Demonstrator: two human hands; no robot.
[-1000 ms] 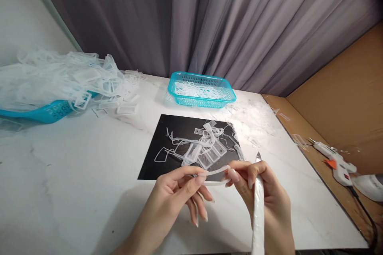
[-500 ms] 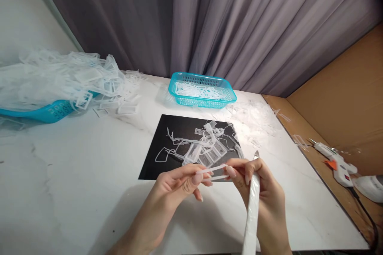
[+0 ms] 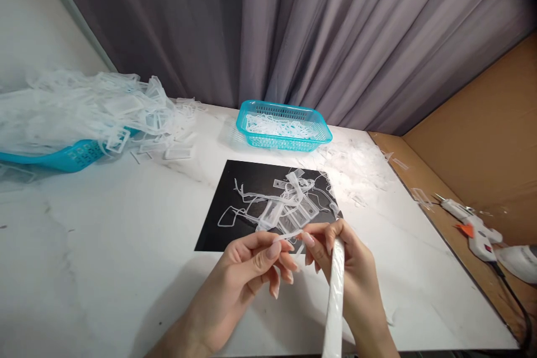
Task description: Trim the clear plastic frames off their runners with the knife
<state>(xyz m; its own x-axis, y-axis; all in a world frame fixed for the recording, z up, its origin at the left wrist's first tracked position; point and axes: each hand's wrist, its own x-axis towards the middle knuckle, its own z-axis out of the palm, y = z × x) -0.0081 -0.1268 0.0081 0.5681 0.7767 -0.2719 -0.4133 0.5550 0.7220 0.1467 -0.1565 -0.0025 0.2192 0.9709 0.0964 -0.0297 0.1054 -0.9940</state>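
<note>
A: Hands?
B: Two, bare. Left hand (image 3: 247, 271): grip pinches one end of one narrow, pale plastic strip (image 3: 288, 236). Right hand (image 3: 352, 260): grip pinches the other end, plus one long tool (image 3: 334, 302) in glossy, creased white wrap.
A: Strip position?
B: Between fingertips, over the near edge of one flat black mat (image 3: 264, 175).
A: Beyond?
B: Tangled translucent scraps (image 3: 272, 213), uncountable; two perforated blue baskets (image 3: 285, 144); pleated grey curtain (image 3: 201, 39).

Right hand (image 3: 352, 268) closer to left hand (image 3: 247, 271), white-wrapped tool (image 3: 334, 296) shifted left, less white strip (image 3: 288, 236) showing
</note>
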